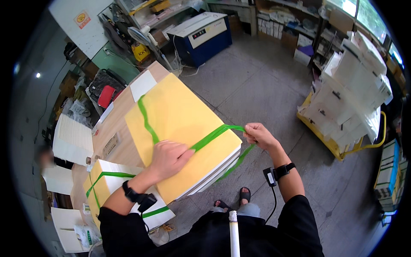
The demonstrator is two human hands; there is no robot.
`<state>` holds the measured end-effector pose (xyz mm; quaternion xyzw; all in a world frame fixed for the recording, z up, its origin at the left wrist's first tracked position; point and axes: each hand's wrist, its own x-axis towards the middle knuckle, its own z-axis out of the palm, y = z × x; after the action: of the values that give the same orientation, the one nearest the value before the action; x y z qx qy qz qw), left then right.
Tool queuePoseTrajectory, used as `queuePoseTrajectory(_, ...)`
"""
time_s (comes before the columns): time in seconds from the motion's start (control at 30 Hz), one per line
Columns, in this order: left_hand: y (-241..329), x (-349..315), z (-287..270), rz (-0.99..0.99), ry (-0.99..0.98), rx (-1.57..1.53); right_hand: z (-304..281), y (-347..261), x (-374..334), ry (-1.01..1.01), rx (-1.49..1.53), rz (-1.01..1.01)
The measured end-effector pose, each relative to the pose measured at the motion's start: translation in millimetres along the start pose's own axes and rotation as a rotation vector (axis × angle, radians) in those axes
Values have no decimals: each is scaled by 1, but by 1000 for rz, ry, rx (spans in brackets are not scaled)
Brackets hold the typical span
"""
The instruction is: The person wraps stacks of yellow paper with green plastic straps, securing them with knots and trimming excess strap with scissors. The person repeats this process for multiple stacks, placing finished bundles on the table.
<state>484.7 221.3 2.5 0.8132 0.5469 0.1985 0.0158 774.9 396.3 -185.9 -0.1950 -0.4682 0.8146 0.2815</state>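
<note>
Pinched shut, the right hand (pixel 259 135) grips the green strap (pixel 214 133) just off the right edge of the yellow-topped paper stack (pixel 180 115). That stack juts past the wooden table (pixel 115 124) edge toward the person, with bare concrete floor (pixel 257 85) to its right. Flat and open, the left hand (pixel 168 157) presses on the strap where it crosses the stack's top. A smaller strapped bundle (pixel 107 180) lies by the left forearm.

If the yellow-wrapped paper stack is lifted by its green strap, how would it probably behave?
The stack is thick and broad, so probably heavy and stiff. The green strap looks thin and floppy; the right hand pulls it taut, and it may dig in.
</note>
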Motion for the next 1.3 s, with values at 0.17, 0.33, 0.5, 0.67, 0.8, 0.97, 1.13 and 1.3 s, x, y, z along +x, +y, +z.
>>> queuePoseTrajectory(0.17, -5, 2, -3, 27, -151, -36, -92, 94, -22, -237, 434, 225)
queuePoseTrajectory(0.33, -10, -14, -8, -20, -140, 0, -152, 208, -26, -145, 504, 349)
queuePoseTrajectory(0.5, -18, -11, 9, -76, -18, -3, -115, 276, 24, 90, 377, 202)
queuePoseTrajectory(0.67, -1, -17, 3, -239, 84, 120, -42, 294, 33, 149, 734, 215)
queuePoseTrajectory(0.8, -3, -19, 5, -297, 93, 67, -7, 306, 27, 273, 929, 186)
queuePoseTrajectory(0.97, -11, -26, -24, -186, -166, -170, 41, 339, 26, 458, 940, 213)
queuePoseTrajectory(1.13, -31, -42, -17, 60, -62, -206, 123, 354, 6, 426, 787, 304)
queuePoseTrajectory(1.3, -33, -62, -5, 76, 239, -206, 179, 420, -3, 469, 571, 369)
